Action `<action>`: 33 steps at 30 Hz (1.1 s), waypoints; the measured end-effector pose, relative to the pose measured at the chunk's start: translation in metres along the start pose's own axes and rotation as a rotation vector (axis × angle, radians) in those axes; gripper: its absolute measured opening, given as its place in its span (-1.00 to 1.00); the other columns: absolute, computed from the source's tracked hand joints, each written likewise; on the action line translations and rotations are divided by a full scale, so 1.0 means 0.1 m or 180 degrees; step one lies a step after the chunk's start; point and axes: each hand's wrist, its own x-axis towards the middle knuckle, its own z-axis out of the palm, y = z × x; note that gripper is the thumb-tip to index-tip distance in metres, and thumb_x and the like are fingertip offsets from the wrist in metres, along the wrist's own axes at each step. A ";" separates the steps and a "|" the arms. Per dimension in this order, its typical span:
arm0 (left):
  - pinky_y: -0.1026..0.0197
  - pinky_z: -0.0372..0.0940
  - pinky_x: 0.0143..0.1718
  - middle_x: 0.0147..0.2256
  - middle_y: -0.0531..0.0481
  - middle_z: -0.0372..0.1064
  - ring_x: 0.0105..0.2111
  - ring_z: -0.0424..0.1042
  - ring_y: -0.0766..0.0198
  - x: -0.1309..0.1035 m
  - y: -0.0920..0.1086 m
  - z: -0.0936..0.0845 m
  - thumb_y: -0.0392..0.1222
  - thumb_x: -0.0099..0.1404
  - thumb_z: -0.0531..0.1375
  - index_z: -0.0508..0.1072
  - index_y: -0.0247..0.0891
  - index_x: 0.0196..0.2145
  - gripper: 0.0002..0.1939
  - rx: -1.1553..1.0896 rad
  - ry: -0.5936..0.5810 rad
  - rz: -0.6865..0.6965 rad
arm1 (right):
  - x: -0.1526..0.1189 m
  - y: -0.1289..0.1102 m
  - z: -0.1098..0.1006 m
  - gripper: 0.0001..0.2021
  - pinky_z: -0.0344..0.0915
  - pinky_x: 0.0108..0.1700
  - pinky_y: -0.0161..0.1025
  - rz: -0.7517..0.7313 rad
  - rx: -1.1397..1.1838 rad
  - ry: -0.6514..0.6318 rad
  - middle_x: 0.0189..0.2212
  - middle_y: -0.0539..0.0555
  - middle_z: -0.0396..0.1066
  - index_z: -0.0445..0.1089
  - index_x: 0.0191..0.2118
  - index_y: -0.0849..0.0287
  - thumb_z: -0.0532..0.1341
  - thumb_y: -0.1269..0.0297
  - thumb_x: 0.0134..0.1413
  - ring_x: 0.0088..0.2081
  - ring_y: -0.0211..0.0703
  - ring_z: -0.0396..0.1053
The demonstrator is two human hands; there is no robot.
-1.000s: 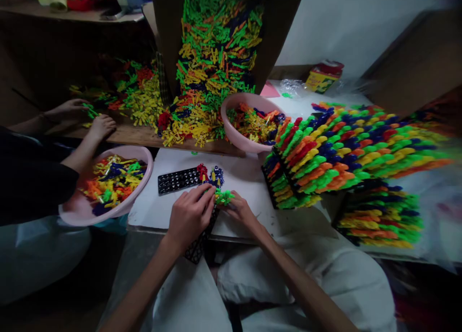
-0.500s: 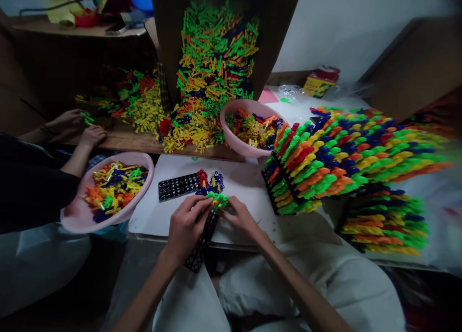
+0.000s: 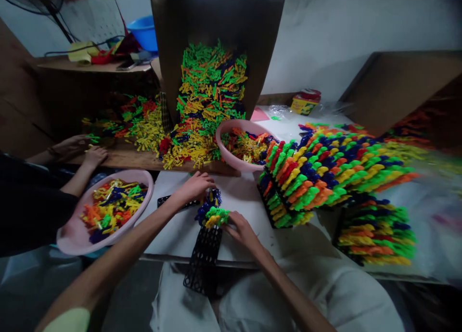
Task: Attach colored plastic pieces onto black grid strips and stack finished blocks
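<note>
My left hand (image 3: 195,185) reaches forward over the white board and rests with fingers curled on a small heap of red and blue plastic pieces (image 3: 210,197) beside a black grid tray (image 3: 169,200). My right hand (image 3: 241,227) holds the end of a second black grid tray (image 3: 204,256), which carries green and yellow pieces (image 3: 215,217) at its far end and hangs over the table edge above my lap.
A pink bowl (image 3: 236,161) of mixed coloured pieces stands ahead. A stack of filled trays (image 3: 325,173) lies at the right. A tipped cardboard box (image 3: 216,29) spills pieces. At the left, another person's hands (image 3: 84,151) work beside a second pink bowl (image 3: 72,231).
My left hand has left the tray in front of me and moved forward to the heap of pieces. The view has tilted up. My right hand stays on the tray.
</note>
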 end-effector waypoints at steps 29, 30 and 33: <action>0.31 0.32 -0.38 -0.41 0.05 0.44 -0.42 0.42 0.32 -0.85 1.86 0.56 -0.06 0.19 0.29 0.43 -0.24 -0.32 -0.78 -0.4414 0.1467 -0.2072 | -0.61 -0.91 -0.04 -0.72 0.45 -0.28 -0.27 0.1646 0.2087 0.0909 -0.23 0.09 0.47 0.50 -0.23 0.15 0.32 0.04 0.04 -0.17 -0.07 0.45; 0.30 0.32 -0.38 -0.39 0.04 0.45 -0.41 0.43 0.31 -0.88 1.85 0.58 -0.08 0.21 0.28 0.44 -0.23 -0.27 -0.80 -0.4137 0.1364 -0.1994 | -0.63 -0.87 -0.02 -0.71 0.46 -0.28 -0.27 0.1695 0.2106 0.0974 -0.25 0.08 0.47 0.50 -0.24 0.16 0.33 0.04 0.03 -0.19 -0.07 0.46; 0.20 0.38 -0.24 -0.21 -0.03 0.48 -0.25 0.46 0.23 -1.00 1.78 0.64 -0.13 0.26 0.23 0.45 -0.18 -0.11 -0.77 -0.3061 0.1288 -0.1701 | -0.66 -0.75 0.03 -0.69 0.47 -0.25 -0.24 0.1727 0.1904 0.1413 -0.28 0.09 0.50 0.48 -0.23 0.17 0.34 0.03 0.02 -0.23 -0.09 0.48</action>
